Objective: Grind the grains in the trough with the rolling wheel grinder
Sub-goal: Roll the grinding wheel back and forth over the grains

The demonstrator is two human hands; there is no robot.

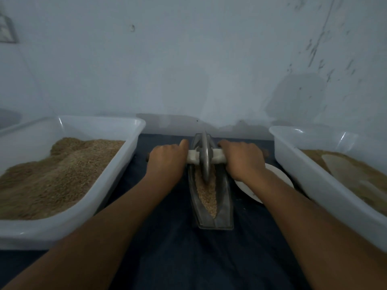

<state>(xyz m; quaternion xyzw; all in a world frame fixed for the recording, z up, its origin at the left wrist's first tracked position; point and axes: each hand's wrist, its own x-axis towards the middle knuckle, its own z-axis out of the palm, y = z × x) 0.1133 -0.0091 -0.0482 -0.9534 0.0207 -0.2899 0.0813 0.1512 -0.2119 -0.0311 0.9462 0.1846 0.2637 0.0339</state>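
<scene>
Two forearms reach in from the near edge, over a dark cloth (188, 258) that covers the work surface. Trough (225, 197) sits dead centre on it, long axis running away from the person, near end closest to them. Metal, boat-shaped, looks heavy and stiff; I'd expect it to stay put under load. Grains (206, 195) fill the groove from the near tip up to the wheel, pale and still coarse, so I judge grinding is only partway.

Wheel (204, 158) stands upright in the groove past the middle, toward the far end. Thin metal disc, likely heavy, rim probably slick. Don't grab the disc. Hold the axle handle (218, 158) on each side, as is done now.

Left hand (167, 159) is wrapped over the left handle end, fingers curled round it. Right hand (243, 159) likewise clenches the right end. Both sit close to the disc, roughly level.

Loose grain will scatter if the wheel tilts or rides up the wall.

Left tub (134, 130) holds a brown grain heap; right tub (280, 143) holds finer-looking material. White plate (278, 174) lies between trough and right tub. Pale wall behind.
</scene>
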